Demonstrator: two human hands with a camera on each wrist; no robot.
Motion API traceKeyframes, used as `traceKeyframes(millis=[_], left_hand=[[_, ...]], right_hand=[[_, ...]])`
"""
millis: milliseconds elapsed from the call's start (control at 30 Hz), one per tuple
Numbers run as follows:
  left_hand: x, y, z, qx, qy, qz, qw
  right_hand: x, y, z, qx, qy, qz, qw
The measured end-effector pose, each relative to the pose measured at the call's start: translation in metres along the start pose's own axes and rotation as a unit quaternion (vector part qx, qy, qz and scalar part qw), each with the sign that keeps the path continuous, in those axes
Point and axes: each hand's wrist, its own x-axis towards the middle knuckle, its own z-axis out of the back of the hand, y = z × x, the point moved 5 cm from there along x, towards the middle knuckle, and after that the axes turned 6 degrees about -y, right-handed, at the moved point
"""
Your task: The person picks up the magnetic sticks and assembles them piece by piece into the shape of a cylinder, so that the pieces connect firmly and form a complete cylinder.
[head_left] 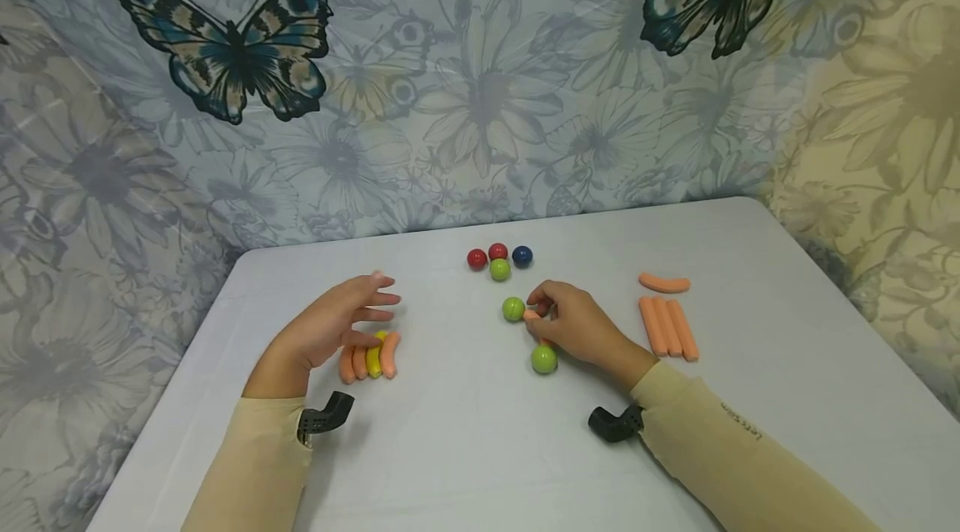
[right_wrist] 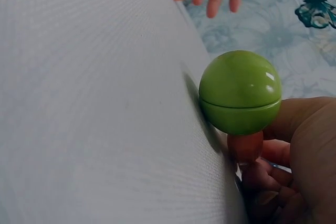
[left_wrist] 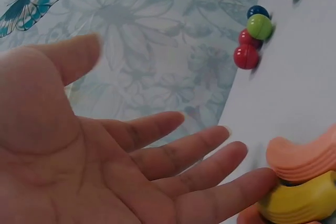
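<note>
In the head view, my right hand [head_left: 573,322] pinches an orange stick [head_left: 531,314], mostly hidden behind thumb and fingers. A green ball [head_left: 513,309] sits at its far end, and another green ball [head_left: 543,359] lies nearer me; the right wrist view shows a green ball [right_wrist: 240,93] right against an orange end [right_wrist: 245,148]. My left hand [head_left: 341,319] is spread at the left with nothing in its grasp. Its little finger reaches the yellow curved stick [left_wrist: 299,203], which lies in a row with several orange curved sticks [head_left: 388,354].
At the back of the white table [head_left: 450,449] are two red balls [head_left: 477,259], a blue ball [head_left: 522,257] and a green one [head_left: 499,269], clustered together. To the right lie several straight orange sticks [head_left: 667,328] side by side, with one curved orange stick [head_left: 664,283] behind them.
</note>
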Motion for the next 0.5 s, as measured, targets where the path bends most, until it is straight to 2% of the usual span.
traceKeyframes(millis=[100, 267, 500], left_hand=[[0.002, 0.004, -0.006, 0.019, 0.008, 0.009, 0.9997], [0.006, 0.009, -0.021, 0.086, 0.026, 0.000, 0.9960], [0.008, 0.016, -0.037, 0.191, 0.006, 0.046, 0.9804]], right_hand=[[0.000, 0.001, 0.000, 0.000, 0.001, 0.001, 1.000], [0.000, 0.000, 0.000, 0.001, 0.002, -0.001, 1.000], [0.000, -0.001, 0.000, -0.001, 0.002, -0.001, 1.000]])
